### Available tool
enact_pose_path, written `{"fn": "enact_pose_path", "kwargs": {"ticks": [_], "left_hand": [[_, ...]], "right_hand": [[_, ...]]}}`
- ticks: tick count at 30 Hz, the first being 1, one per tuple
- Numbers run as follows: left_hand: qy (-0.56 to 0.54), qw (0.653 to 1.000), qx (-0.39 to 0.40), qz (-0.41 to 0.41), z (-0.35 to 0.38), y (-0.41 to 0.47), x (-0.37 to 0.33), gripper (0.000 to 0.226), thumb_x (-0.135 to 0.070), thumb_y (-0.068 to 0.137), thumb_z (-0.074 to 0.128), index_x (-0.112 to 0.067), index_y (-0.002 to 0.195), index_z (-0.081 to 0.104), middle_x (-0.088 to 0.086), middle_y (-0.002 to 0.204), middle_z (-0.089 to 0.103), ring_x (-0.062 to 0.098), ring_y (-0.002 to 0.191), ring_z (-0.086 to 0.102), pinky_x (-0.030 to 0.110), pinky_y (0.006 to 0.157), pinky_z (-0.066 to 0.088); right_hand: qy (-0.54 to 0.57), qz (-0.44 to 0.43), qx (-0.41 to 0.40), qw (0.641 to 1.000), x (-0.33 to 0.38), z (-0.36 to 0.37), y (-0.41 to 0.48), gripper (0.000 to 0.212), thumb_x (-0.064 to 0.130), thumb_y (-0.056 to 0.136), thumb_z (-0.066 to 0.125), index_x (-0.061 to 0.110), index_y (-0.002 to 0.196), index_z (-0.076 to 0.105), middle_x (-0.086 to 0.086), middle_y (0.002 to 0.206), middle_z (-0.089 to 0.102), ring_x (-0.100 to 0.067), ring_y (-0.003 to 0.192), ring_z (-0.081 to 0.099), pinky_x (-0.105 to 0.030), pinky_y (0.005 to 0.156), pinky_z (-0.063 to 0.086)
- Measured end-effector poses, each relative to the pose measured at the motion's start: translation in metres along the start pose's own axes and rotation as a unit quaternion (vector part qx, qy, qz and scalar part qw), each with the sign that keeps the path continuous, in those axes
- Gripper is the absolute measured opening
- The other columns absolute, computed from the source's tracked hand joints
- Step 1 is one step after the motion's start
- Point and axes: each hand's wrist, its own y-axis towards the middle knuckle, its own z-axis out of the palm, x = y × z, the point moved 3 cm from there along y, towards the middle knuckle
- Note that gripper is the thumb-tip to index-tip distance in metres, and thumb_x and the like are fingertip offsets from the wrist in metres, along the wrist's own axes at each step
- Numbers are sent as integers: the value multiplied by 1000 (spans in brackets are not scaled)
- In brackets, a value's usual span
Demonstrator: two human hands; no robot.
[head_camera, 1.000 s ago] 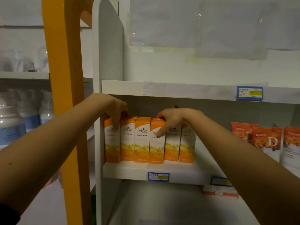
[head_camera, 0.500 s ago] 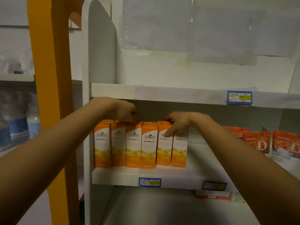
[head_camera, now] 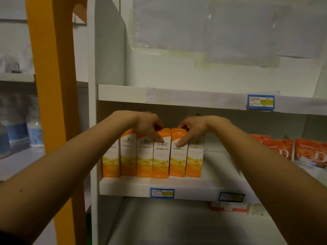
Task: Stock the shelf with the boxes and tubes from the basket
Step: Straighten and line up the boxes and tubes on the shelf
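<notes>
Six orange boxes point(head_camera: 153, 154) already stood upright in a tight row on the white shelf point(head_camera: 127, 187), pressed against its left wall. The left hand point(head_camera: 147, 125) was curled over the tops of the middle boxes, thumb on the front of the fourth from the left and fingers behind, pinching it lightly. The right hand point(head_camera: 192, 129) did the same to the box just beside it, forefinger laid on its face, with one more box standing under the wrist. Both hands were closed on box tops, not carrying anything.

To my eye this was tidying, squaring the row, so the boxes looked largely done. To the right of the right hand the board lay bare as far as the orange sachets point(head_camera: 293, 151). No basket and no tubes were in sight, so I could not tell how much stock remained. The lower shelf point(head_camera: 177, 223), below both forearms, was nearly bare.
</notes>
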Motion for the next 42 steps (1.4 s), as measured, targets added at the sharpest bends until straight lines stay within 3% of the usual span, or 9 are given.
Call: {"fn": "enact_pose_path", "kwargs": {"ticks": [11,15,18,21,23,27,34,42], "left_hand": [[17,1000,-4,-7,-2,2,1,62,-45,81,62,-18,135,44,5,132,54,25,119,54,43,102,47],[16,1000,-2,-13,-1,3,2,63,-45,81,62,-18,134,44,5,132,55,25,118,55,43,101,47],[14,1000,-1,-16,-1,3,1,63,-44,82,62,-17,136,43,5,132,54,25,119,54,43,102,47],[11,1000,1,-15,-1,4,0,64,-42,81,63,-17,136,42,6,132,55,26,119,55,43,102,47],[10,1000,4,-13,-1,4,0,64,-41,80,65,-18,136,42,6,132,55,26,118,55,44,102,47],[12,1000,6,-15,0,5,0,64,-40,80,65,-18,136,42,6,132,55,26,119,54,44,102,46],[11,1000,6,-13,0,6,0,63,-40,81,64,-17,136,42,6,131,55,25,119,55,43,102,47],[10,1000,8,-17,-1,8,0,64,-38,81,64,-18,137,41,6,131,56,25,118,55,41,100,48]], "right_hand": [[25,2,9,1000,0,0,-3,57,44,72,72,19,120,55,-2,116,67,-20,101,66,-38,95,51],[22,10,14,1000,-1,1,-2,67,49,70,72,20,127,50,-2,127,61,-21,108,63,-41,98,49],[50,16,-13,999,-8,-6,-9,96,49,69,73,19,145,24,1,151,33,-23,135,38,-42,113,31],[51,26,-26,998,-23,-12,-15,102,43,71,74,18,148,12,0,156,20,-23,143,23,-41,118,20],[37,43,-10,998,-32,-8,-15,99,37,72,75,16,147,15,-2,154,27,-25,142,26,-42,118,22],[49,34,3,998,-40,3,-10,73,28,75,74,14,137,38,-3,131,55,-23,124,50,-43,109,38],[57,9,-6,998,-42,0,-14,64,33,74,74,15,129,46,-2,125,59,-20,116,55,-37,106,41],[60,6,0,998,-41,-1,-13,62,33,73,75,16,126,47,-3,123,61,-21,115,56,-42,107,40]]}}
